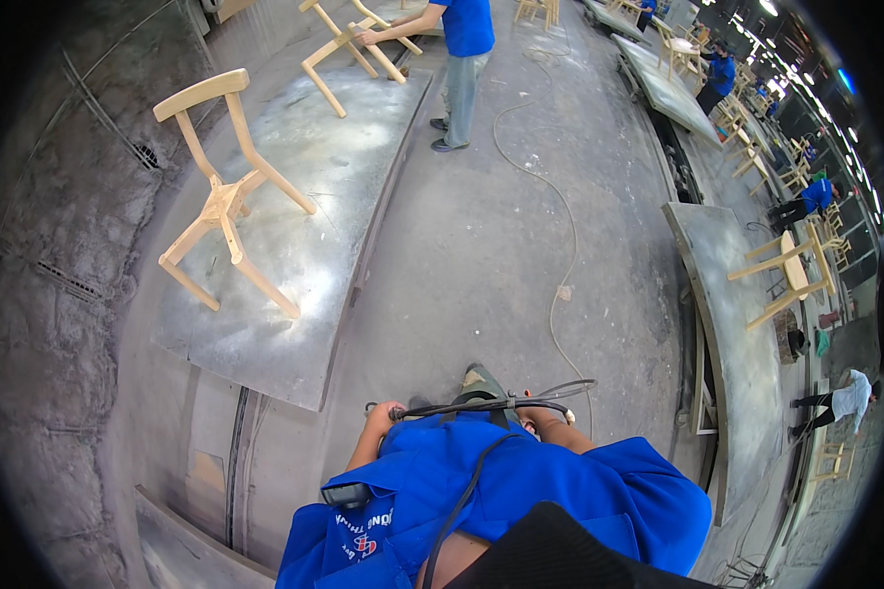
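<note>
My left hand (384,416) is closed on one end of a dark cable or hose (462,405), close to my waist at the left. The dark line runs across in front of my blue jacket to my right side, where it bends and trails to the floor. My right hand (530,422) is at my right side beside this line, its fingers mostly hidden. A small metal piece shows at the left hand, too small to name. Ahead on the left, a pale wooden chair frame (224,201) without a seat stands on a metal-topped platform (265,344), apart from both hands.
A co-worker in a blue shirt (468,27) handles another chair frame (344,39) at the platform's far end. A thin hose (570,226) snakes along the concrete aisle floor (462,255). At the right, a second metal platform (732,294) bears a chair (791,265); several people work beyond.
</note>
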The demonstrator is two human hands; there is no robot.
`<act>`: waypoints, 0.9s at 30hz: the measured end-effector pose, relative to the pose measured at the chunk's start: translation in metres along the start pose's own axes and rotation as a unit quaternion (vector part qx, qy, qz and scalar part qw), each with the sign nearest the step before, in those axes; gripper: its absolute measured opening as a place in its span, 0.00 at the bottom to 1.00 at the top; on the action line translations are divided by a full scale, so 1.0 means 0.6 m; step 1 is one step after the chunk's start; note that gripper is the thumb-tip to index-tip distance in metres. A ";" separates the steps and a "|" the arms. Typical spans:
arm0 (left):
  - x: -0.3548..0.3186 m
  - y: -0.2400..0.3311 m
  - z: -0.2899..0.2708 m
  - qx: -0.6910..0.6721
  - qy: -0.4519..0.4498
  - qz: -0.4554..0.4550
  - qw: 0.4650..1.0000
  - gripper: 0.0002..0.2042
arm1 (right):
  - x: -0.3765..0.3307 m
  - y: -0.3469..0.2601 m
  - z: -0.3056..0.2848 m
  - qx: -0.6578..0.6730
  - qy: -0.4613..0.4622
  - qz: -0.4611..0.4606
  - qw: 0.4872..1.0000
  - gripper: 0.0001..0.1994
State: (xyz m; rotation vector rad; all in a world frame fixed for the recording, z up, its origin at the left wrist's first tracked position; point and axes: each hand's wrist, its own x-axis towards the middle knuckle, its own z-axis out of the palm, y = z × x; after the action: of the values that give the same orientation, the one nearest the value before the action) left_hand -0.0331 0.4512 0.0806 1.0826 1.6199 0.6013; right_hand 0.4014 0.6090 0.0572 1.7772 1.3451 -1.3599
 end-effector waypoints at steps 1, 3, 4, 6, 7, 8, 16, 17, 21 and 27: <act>0.002 0.000 0.000 0.003 0.015 0.029 0.999 0.20 | 0.004 0.000 -0.001 0.001 -0.002 0.001 1.000 0.18; 0.006 0.000 0.000 0.022 0.015 0.000 1.000 0.19 | 0.009 0.000 -0.002 0.007 -0.002 0.006 1.000 0.18; 0.008 0.002 -0.001 0.025 0.029 0.031 0.999 0.19 | 0.009 0.001 -0.003 0.012 -0.002 0.010 1.000 0.17; 0.013 0.004 -0.002 0.042 0.023 0.005 0.999 0.19 | 0.004 0.001 -0.006 0.017 0.000 0.012 1.000 0.17; 0.016 0.006 -0.003 0.037 0.028 0.026 0.999 0.18 | 0.000 0.000 -0.008 0.006 0.009 0.021 1.000 0.17; 0.019 0.007 -0.006 0.035 0.026 0.026 0.999 0.18 | -0.005 -0.001 -0.010 -0.008 0.007 -0.017 1.000 0.16; 0.051 0.011 -0.010 0.009 0.004 -0.006 1.000 0.18 | 0.000 -0.012 -0.031 0.001 -0.001 0.011 1.000 0.10; 0.054 0.011 -0.008 0.021 0.026 0.032 0.999 0.19 | 0.008 -0.014 -0.034 0.006 0.015 0.043 0.999 0.09; 0.058 0.015 -0.007 0.044 0.053 0.035 0.997 0.20 | 0.032 -0.034 -0.058 -0.112 -0.015 -0.042 0.993 0.11; 0.058 0.026 -0.001 0.013 0.090 0.010 0.996 0.17 | 0.018 -0.089 -0.106 -0.084 -0.003 0.007 0.996 0.16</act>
State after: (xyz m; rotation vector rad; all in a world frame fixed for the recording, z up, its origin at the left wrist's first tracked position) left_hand -0.0295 0.4890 0.0768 1.0910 1.7776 0.7087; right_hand 0.3781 0.6866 0.0784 1.6667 1.3976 -1.2066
